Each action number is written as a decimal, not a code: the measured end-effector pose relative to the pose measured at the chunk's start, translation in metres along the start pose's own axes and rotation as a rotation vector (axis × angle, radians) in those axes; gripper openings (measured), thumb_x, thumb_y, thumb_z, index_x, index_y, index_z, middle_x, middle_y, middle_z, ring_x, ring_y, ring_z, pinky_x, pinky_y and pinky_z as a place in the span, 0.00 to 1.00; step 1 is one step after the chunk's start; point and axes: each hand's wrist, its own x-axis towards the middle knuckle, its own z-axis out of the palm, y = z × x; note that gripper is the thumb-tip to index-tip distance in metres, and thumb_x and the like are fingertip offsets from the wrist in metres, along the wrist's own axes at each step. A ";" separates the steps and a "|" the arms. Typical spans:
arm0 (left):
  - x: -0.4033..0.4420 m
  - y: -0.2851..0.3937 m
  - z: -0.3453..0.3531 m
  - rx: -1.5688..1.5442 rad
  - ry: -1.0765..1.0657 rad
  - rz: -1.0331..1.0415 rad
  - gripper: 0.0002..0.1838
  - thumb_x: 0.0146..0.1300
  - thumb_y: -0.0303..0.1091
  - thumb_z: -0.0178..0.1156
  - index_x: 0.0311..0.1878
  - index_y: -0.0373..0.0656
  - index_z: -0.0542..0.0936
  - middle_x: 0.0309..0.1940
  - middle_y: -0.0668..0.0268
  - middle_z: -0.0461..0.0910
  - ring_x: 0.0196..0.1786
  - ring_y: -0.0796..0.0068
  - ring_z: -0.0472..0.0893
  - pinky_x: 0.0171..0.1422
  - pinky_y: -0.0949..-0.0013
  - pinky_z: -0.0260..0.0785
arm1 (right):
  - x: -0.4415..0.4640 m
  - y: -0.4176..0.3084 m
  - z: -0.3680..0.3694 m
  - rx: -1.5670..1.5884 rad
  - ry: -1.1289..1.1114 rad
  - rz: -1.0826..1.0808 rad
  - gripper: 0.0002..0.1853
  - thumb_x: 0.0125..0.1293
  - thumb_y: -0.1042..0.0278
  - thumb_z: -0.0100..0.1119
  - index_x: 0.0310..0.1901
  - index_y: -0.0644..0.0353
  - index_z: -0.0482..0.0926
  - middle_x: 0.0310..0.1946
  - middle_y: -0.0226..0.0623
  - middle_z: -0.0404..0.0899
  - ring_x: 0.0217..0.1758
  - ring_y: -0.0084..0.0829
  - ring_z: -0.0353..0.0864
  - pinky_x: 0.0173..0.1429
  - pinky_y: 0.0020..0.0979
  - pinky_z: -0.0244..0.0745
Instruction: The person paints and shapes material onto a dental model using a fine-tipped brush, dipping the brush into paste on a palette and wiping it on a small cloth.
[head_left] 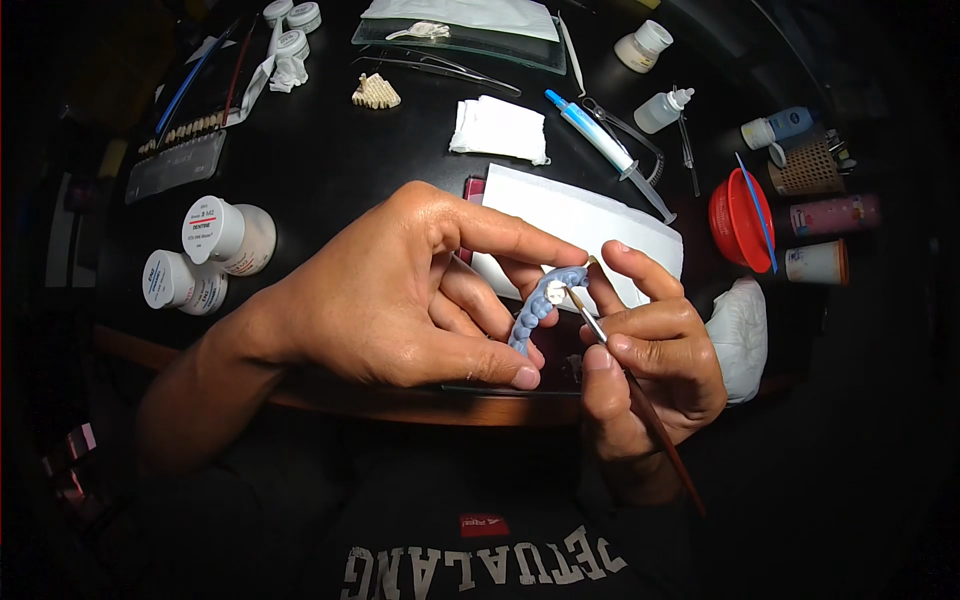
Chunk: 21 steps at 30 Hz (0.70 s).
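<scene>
My left hand is closed around the ends of a blue-grey dental model, a curved row of teeth, with thumb and index finger at opposite ends. One tooth on it, a white crown, stands out from the blue ones. My right hand pinches a fine brush with a dark red handle and metal ferrule. The brush tip touches or nearly touches the white crown. Fingers of my right hand also come close to the model's far end. Beneath both hands lies a white paper sheet.
Two labelled powder jars stand at left. Behind are a folded white tissue, a blue-tipped syringe, tweezers and a glass slab. A red bowl and crumpled white tissue sit at right.
</scene>
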 end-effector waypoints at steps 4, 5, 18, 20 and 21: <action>-0.001 0.001 0.000 0.005 -0.004 -0.017 0.36 0.55 0.11 0.72 0.68 0.22 0.71 0.45 0.43 0.86 0.44 0.60 0.91 0.51 0.71 0.87 | -0.001 0.000 0.000 0.013 0.002 0.001 0.10 0.54 0.90 0.62 0.37 0.68 0.76 0.33 0.48 0.80 0.60 0.64 0.82 0.59 0.53 0.87; -0.001 0.001 0.000 0.005 -0.006 -0.018 0.36 0.55 0.10 0.72 0.68 0.22 0.71 0.45 0.43 0.86 0.44 0.60 0.91 0.51 0.71 0.87 | -0.001 0.000 0.000 0.015 0.001 0.000 0.10 0.54 0.90 0.62 0.37 0.68 0.76 0.33 0.48 0.80 0.60 0.63 0.82 0.59 0.53 0.87; 0.000 0.000 0.000 0.016 0.000 0.002 0.36 0.54 0.10 0.72 0.68 0.22 0.72 0.45 0.43 0.86 0.43 0.61 0.91 0.50 0.71 0.87 | -0.001 -0.001 0.000 0.015 0.005 -0.003 0.11 0.54 0.90 0.62 0.38 0.68 0.77 0.33 0.48 0.80 0.60 0.62 0.82 0.60 0.52 0.86; 0.000 0.000 0.000 0.008 0.007 -0.009 0.36 0.54 0.11 0.72 0.68 0.22 0.72 0.44 0.43 0.86 0.43 0.61 0.91 0.50 0.71 0.87 | -0.001 -0.001 0.000 0.010 0.003 -0.005 0.11 0.54 0.90 0.62 0.38 0.68 0.77 0.33 0.48 0.81 0.60 0.62 0.82 0.60 0.52 0.86; 0.000 0.000 0.000 0.006 0.009 -0.013 0.36 0.54 0.11 0.72 0.68 0.22 0.71 0.43 0.43 0.87 0.42 0.62 0.91 0.49 0.71 0.87 | 0.000 -0.001 -0.001 0.007 0.000 -0.002 0.11 0.54 0.90 0.62 0.38 0.68 0.77 0.33 0.48 0.81 0.60 0.62 0.82 0.60 0.52 0.86</action>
